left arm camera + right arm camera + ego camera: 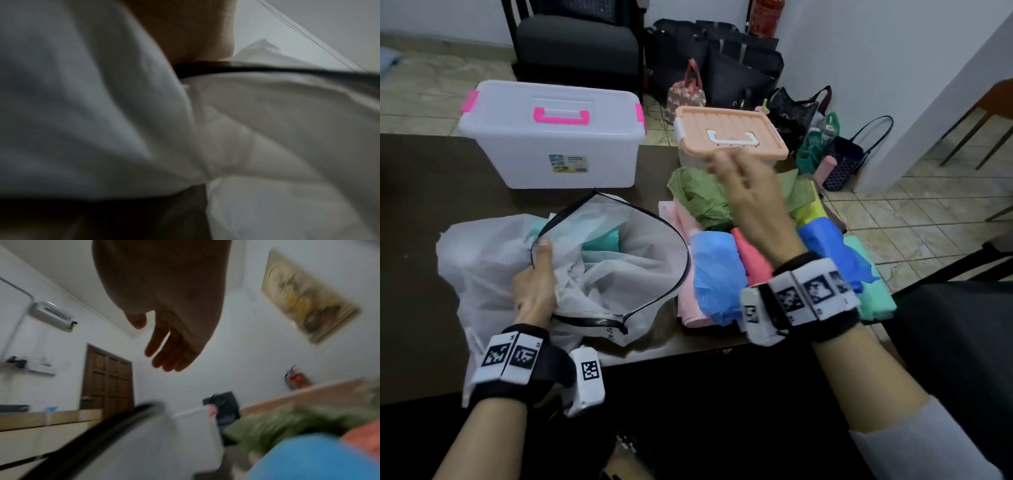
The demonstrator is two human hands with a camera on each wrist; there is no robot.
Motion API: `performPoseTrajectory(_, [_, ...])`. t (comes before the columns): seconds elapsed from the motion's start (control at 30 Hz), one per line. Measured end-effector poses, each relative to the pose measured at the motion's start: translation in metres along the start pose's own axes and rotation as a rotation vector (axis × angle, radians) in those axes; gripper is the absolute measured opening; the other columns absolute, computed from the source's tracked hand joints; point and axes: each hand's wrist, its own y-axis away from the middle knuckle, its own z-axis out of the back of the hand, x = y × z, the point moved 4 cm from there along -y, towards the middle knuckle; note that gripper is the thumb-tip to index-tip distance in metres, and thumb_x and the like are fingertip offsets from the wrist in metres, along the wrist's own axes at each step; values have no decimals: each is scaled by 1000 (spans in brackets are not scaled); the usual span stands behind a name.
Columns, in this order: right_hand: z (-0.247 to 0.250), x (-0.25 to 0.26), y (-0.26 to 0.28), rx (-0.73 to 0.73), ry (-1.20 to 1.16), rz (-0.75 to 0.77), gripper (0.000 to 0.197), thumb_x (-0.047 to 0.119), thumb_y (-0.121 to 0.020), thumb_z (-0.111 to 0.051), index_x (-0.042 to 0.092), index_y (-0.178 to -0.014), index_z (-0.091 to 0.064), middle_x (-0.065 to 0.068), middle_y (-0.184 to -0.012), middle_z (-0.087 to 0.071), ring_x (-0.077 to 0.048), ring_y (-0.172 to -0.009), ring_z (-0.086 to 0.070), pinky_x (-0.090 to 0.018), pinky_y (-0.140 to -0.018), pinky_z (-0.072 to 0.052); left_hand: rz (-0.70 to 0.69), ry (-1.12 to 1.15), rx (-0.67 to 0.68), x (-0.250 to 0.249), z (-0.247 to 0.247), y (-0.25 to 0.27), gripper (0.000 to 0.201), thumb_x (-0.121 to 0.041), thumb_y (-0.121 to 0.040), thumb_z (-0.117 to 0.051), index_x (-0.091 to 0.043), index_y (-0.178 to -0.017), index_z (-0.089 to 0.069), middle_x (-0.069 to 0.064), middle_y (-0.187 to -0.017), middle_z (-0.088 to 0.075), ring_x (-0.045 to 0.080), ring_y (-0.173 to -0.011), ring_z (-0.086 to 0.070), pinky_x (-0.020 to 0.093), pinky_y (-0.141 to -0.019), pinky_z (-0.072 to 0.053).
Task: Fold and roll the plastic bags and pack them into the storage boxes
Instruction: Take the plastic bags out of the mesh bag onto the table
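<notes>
- Translucent white plastic, head view: one large mesh bag [619, 246] with a black-trimmed rim lies on the dark table [431, 212]; the left hand [536, 287] grips its near rim, thumb on top, fingers curled under the film.
- Head view, right hand [751, 202]: raised above the pile, fingers spread and relaxed, holding nothing; its fingertips are blurred.
- Head view, under and beside the right hand: one pile of plastic bags, namely one green bag [698, 195], two blue bags [717, 270], one red bag [751, 257], one pink bag [688, 308], one yellow-green bag [808, 209] and one teal bag [876, 294].
- Head view, beyond both hands: two closed storage boxes, one clear box [554, 137] with pink latches beyond the left hand, one peach-lidded box [729, 135] just past the right fingertips.
- Left wrist view: one black rim [267, 69] crosses the picture under a finger; white film fills the rest; blurred.
- Right wrist view: the open palm, fingers straight and apart from the thumb; below it, blurred, the black rim, green, blue and red plastic.
</notes>
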Motion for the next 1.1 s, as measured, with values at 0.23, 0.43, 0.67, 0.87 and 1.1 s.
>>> performPoseTrajectory(0.23, [-150, 0, 17, 791, 291, 131, 38, 25, -101, -36, -2, -94, -62, -17, -94, -65, -29, -89, -58, -36, -82, -42, -38, -54, 18, -1, 0, -2, 78, -60, -94, -25, 7, -122, -52, 29, -128, -50, 38, -115, -48, 41, -94, -35])
performPoseTrajectory(0.43, [-175, -16, 11, 762, 446, 140, 38, 29, -101, -28, 5, -108, -56, -19, -113, -53, -31, -113, -45, -45, -99, -35, -195, -171, 27, -21, 12, -2, 56, -51, -92, -43, 2, -94, -61, 22, -96, -61, 33, -90, -54, 37, -77, -38])
performPoseTrajectory(0.67, [-171, -18, 2, 805, 298, 32, 39, 24, -103, -25, 0, -119, -52, -20, -123, -52, -29, -115, -47, -30, -96, -31, -482, -363, -103, -67, 23, -18, 53, -48, -97, -34, -5, -79, -60, 23, -107, -61, 39, -104, -53, 41, -86, -39])
performPoseTrajectory(0.87, [-168, -17, -1, 738, 243, 16, 33, 22, -104, -25, 5, -91, -51, -15, -97, -54, -23, -91, -47, -26, -73, -27, -316, -308, -68, -45, 18, -39, 56, -44, -99, -29, 3, -93, -58, 31, -113, -57, 42, -107, -50, 42, -89, -37])
performPoseTrajectory(1.1, [-178, -28, 0, 712, 538, 19, 34, 26, -99, -38, 4, -120, -53, -20, -124, -50, -32, -118, -44, -35, -100, -31, -290, -213, -143, -29, 22, -50, 55, -35, -101, -31, 13, -100, -58, 34, -109, -57, 44, -103, -52, 42, -86, -38])
